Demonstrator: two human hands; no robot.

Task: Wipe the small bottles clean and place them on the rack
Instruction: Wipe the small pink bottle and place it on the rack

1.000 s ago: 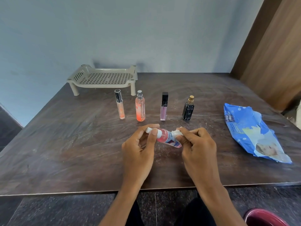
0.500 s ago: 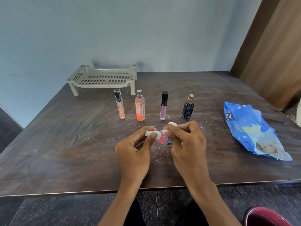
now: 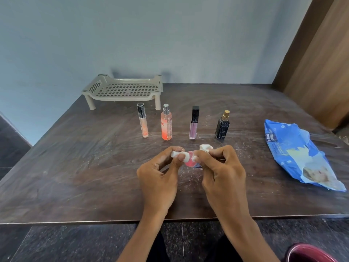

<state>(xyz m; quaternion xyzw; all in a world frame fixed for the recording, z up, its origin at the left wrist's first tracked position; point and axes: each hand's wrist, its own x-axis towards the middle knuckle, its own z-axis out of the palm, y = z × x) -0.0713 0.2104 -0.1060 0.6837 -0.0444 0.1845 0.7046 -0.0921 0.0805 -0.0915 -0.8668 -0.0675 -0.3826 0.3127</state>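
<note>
My left hand (image 3: 160, 178) pinches the white cap end of a small pink bottle (image 3: 189, 161) that lies sideways above the table. My right hand (image 3: 222, 173) grips a white wipe (image 3: 205, 148) wrapped round the bottle's body, hiding most of it. Behind my hands stands a row of upright bottles: a clear tube with orange liquid (image 3: 143, 120), an orange spray bottle (image 3: 166, 122), a lilac tube with a black cap (image 3: 194, 122) and a black bottle with a gold top (image 3: 222, 125). The beige perforated rack (image 3: 122, 89) stands at the back left, with nothing on it.
A blue pack of wet wipes (image 3: 300, 156) lies at the right of the dark wooden table (image 3: 75, 167). A wooden panel (image 3: 321, 63) rises at the back right. A dark red rounded object (image 3: 309, 253) shows at the bottom right, below the table edge.
My right hand with the wipe has slid left along the bottle toward the cap, covering most of its body. Both hands shifted slightly left and farther from me.
</note>
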